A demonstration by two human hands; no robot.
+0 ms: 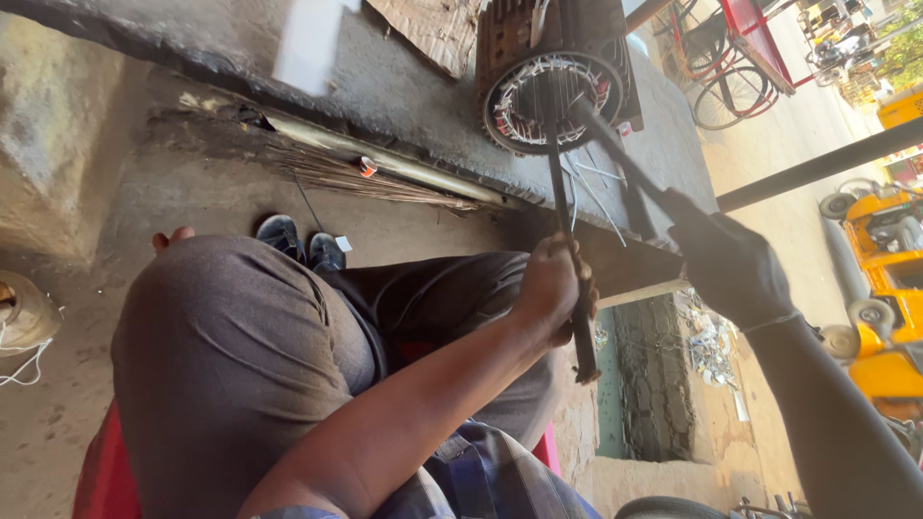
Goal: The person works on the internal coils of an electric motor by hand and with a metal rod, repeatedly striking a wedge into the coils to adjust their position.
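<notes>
stator: motor stator [555,101] on concrete ledge [385,86], copper windings in place
left hand [553,288]: fist clamped on metal rod [567,231]
right hand [726,264]: closed around dark tool [615,144]
progress: windings mostly unremoved, judging by coil

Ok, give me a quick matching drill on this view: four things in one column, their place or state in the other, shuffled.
Things:
1. left hand
2. right hand
3. stator
4. sandals

Places or states:
A. on the ground past the knee
B. on the slab edge, windings facing the camera
C. gripping a dark bar upright
D. in shadow, holding a rod that slants to the ring

Pairs: 1-C, 2-D, 3-B, 4-A
</notes>
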